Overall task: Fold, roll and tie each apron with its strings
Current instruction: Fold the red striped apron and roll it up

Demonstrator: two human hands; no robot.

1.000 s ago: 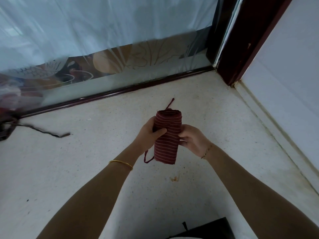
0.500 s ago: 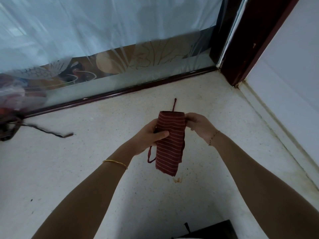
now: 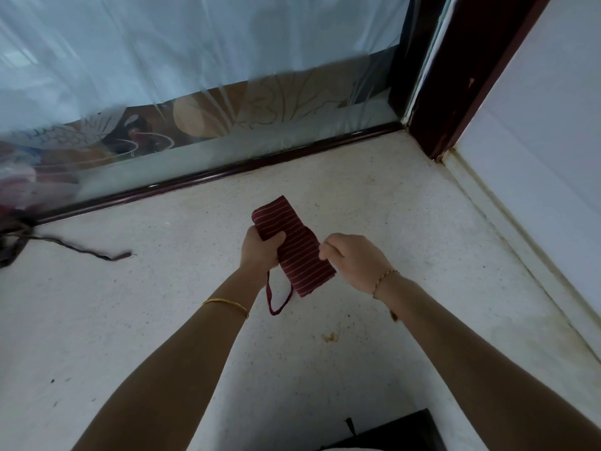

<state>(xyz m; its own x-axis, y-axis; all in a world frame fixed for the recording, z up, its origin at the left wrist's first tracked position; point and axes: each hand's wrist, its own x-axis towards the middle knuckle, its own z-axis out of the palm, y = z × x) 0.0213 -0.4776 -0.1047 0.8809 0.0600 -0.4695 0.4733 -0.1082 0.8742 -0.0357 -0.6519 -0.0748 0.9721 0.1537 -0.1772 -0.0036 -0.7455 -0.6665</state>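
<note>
Above the speckled floor (image 3: 156, 327), near the corner where the glass door (image 3: 201, 76) meets the white wall (image 3: 540, 151), both hands hold a rolled apron (image 3: 297, 252) in the air. This apron is dark red with thin pale stripes and lies tilted, upper end to the left. Left hand (image 3: 261, 249) grasps the roll around its middle, thumb across the front. Right hand (image 3: 356, 260) is clenched, fingertips touching the roll's right edge; whether they pinch cloth or a string cannot be told. One apron string (image 3: 276, 302) hangs in a loop below the left hand. A gold bangle (image 3: 226, 304) sits on the left wrist, a thin bracelet (image 3: 383, 278) on the right. Another dark string (image 3: 87, 252) lies on the floor well to the left
</note>
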